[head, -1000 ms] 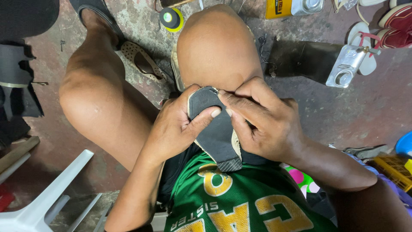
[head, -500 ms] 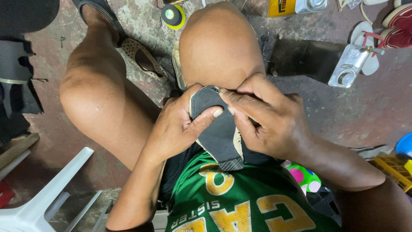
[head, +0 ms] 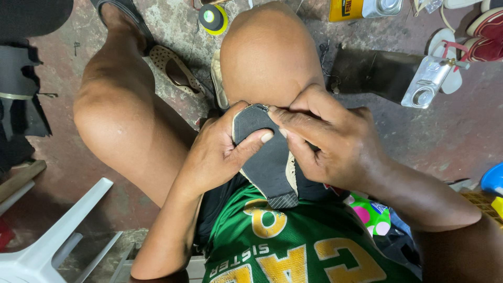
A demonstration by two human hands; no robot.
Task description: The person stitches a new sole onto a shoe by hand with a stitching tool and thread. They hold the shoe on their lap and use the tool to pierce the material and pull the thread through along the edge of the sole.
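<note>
A shoe with a dark grey textured sole [head: 267,162] and a cream edge rests sole-up on my lap against my right knee. My left hand [head: 220,154] wraps around its left side, thumb pressed across the sole. From the right, my right hand [head: 330,144] grips the shoe, fingers pinching the rim at the toe end near the knee. The upper of the shoe is hidden under my hands. I wear a green jersey with yellow letters [head: 293,246].
On the concrete floor lie a cream perforated flat shoe [head: 175,71], a green and yellow tape roll [head: 212,18], a yellow can [head: 346,9], a metal tin [head: 427,81] and red-and-white sandals [head: 482,36]. A white plastic chair [head: 57,238] stands at the lower left.
The hands keep hold of the shoe; the right fingers have shifted slightly along the toe rim. Nothing else has moved.
</note>
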